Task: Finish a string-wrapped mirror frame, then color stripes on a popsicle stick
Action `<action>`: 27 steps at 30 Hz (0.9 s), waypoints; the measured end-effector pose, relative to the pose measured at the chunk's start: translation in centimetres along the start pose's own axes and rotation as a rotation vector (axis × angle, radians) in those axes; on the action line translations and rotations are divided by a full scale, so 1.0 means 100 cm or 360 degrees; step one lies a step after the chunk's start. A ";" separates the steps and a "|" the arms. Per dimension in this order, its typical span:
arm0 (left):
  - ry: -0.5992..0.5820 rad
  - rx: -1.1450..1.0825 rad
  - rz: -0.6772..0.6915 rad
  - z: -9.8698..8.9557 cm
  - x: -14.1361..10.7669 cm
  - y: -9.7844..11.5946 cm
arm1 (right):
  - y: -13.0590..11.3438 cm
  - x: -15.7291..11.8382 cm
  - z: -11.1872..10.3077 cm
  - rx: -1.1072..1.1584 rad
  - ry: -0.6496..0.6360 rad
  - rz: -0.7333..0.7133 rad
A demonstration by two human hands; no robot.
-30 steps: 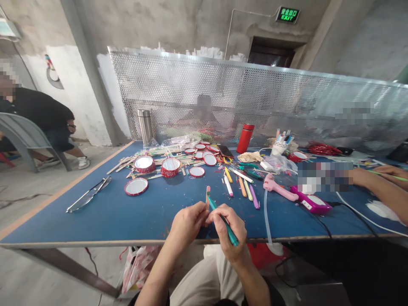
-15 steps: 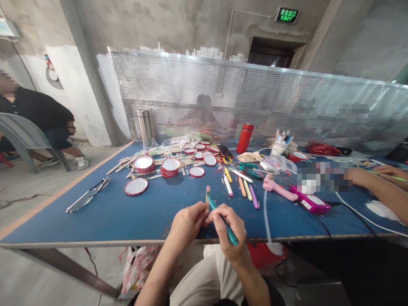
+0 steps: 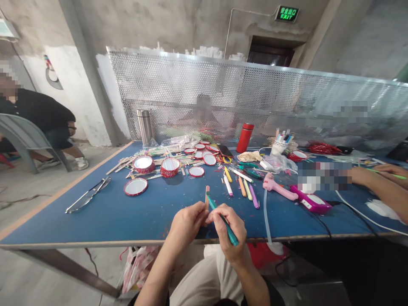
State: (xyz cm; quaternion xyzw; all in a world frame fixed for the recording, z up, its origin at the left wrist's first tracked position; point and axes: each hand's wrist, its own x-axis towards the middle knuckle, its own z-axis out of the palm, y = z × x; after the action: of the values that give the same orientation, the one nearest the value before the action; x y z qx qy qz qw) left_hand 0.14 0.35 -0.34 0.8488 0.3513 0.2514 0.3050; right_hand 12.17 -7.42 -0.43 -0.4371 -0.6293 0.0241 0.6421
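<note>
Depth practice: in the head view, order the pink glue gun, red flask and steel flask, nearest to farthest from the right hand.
Right hand:
1. Pink glue gun, to its right
2. Red flask, far edge
3. Steel flask, far left

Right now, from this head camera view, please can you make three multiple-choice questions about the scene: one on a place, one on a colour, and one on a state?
1. Where does the red flask stand?
A) on the table
B) on the floor
C) in a hand

2. What colour is the table's top?
A) green
B) grey
C) blue

3. What is the state of the wooden craft stick?
A) lying flat
B) held up in the left hand
C) broken in two

Answers:
1. A, its base rests on the tabletop.
2. C, blue shows between the scattered things.
3. B, the fingers grip it, beside the teal marker in the right hand.
</note>
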 end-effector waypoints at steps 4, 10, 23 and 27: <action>0.0005 0.0011 0.0008 -0.001 0.001 0.000 | 0.000 0.000 0.000 0.0000 0.0002 0.0005; 0.0002 -0.0002 0.0002 0.000 0.002 -0.001 | 0.001 0.000 0.001 -0.0013 0.0012 -0.0010; 0.0021 0.0004 0.0024 0.000 0.001 0.001 | 0.002 0.001 0.000 -0.0002 0.0002 -0.0023; 0.0018 -0.0005 0.0018 0.000 0.001 0.001 | 0.002 0.000 0.000 -0.0008 -0.0032 -0.0019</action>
State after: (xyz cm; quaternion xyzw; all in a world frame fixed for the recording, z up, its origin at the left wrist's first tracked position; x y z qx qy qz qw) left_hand 0.23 0.35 -0.22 0.8489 0.3477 0.2584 0.3028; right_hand 12.30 -7.26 -0.56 -0.4346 -0.6384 0.0232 0.6348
